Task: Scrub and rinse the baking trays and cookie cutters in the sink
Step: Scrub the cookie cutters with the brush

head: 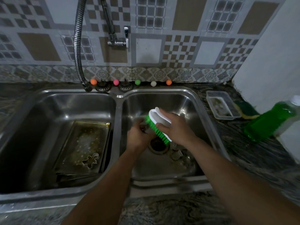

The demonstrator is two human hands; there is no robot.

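Head view: right hand (177, 127) is gripping the brush (158, 123), bristles pressing leftward against a small item, largely hidden, pinched in the left hand (139, 135).

I see dim light, a patterned tile wall (162, 38) in grey, brown and white checks, an ornate tile border (146, 73) along its base, a dark veined stone countertop (243, 143), and a plain white wall (276, 54) on the right.
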